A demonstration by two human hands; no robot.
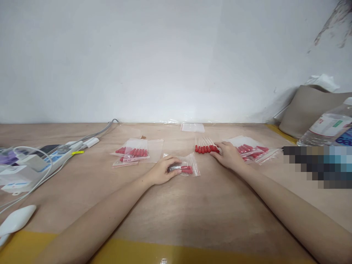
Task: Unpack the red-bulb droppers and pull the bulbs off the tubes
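Observation:
My left hand [162,171] is closed around the left part of a clear zip bag [195,167]. Inside that bag lie thin clear stems with red bulb ends, looking like droppers. A row of similar red-bulbed droppers [204,149] lies loose to the right of it, bulbs toward me. At the row's right end my right hand [228,156] has its thumb and fingers around the last dropper's red bulb; the exact contact is partly hidden. Filled zip bags [134,152] lie to the left, and another filled pile [249,148] lies beyond my right hand.
Flat clear bags [193,127] lie near the wall. A power strip [55,157] with chargers and cables takes up the left side, with a white object [18,220] in front. To the right stand a brown container [301,113] and a plastic bottle [327,126], beside a pixelated patch.

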